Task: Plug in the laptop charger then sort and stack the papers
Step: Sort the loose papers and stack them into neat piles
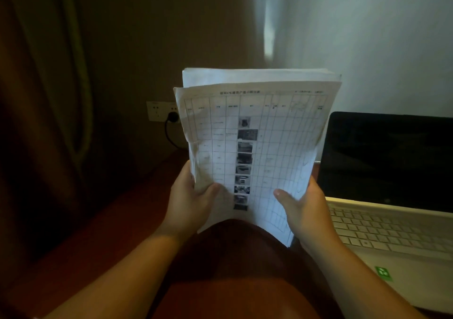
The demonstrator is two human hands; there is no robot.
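Observation:
A stack of white papers [255, 132] stands upright above the dark red table [117, 220]; its front sheet is a printed table with a column of small photos. My left hand [190, 202] grips the stack's lower left edge, thumb on the front. My right hand [302, 208] holds the lower right edge, thumb across the front sheet. Some back sheets stick up higher than the front one. A black plug [172, 116] sits in the white wall socket [161, 111], and its cable [169, 136] drops behind the papers.
An open white laptop [392, 220] with a dark screen stands on the table at the right, close to my right hand. A brown curtain [44, 98] hangs at the left. The wall lies behind the table.

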